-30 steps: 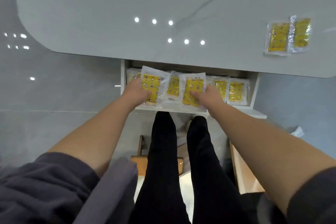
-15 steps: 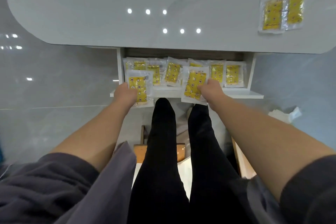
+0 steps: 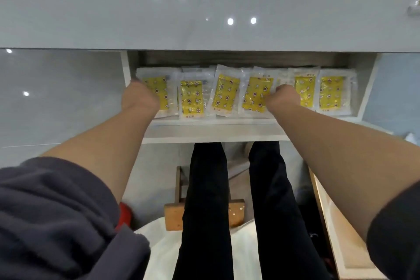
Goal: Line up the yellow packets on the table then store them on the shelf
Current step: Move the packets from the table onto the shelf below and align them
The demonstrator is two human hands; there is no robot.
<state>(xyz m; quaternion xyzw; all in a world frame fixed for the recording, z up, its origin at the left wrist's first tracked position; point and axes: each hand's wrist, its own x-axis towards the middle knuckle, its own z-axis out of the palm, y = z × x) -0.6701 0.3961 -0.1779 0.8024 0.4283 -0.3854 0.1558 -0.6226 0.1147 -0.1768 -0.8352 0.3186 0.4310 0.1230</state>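
Several yellow packets in clear wrappers lie side by side on the white shelf (image 3: 211, 130) under the grey table (image 3: 91, 18). My left hand (image 3: 139, 97) rests on the leftmost packet (image 3: 159, 92), fingers curled over its left part. My right hand (image 3: 284, 98) grips the right edge of the fourth packet (image 3: 255, 95). Between them lie two more packets (image 3: 191, 99) (image 3: 225, 94). Further right are two others (image 3: 305, 91) (image 3: 331, 94). My fingertips are hidden behind the backs of my hands. Part of a clear wrapper (image 3: 414, 0) shows on the table at the far right edge.
The table's front edge overhangs the back of the shelf. White side walls (image 3: 368, 84) close the shelf left and right. Below are my legs in black trousers (image 3: 206, 188), a wooden stool (image 3: 173, 213), a red object (image 3: 123, 213) and a pale board (image 3: 336, 223) at the right.
Both hands have pushed their packets from the shelf's front edge into the row. The view has moved closer to the shelf, and the packets on the table have slid almost out of sight.
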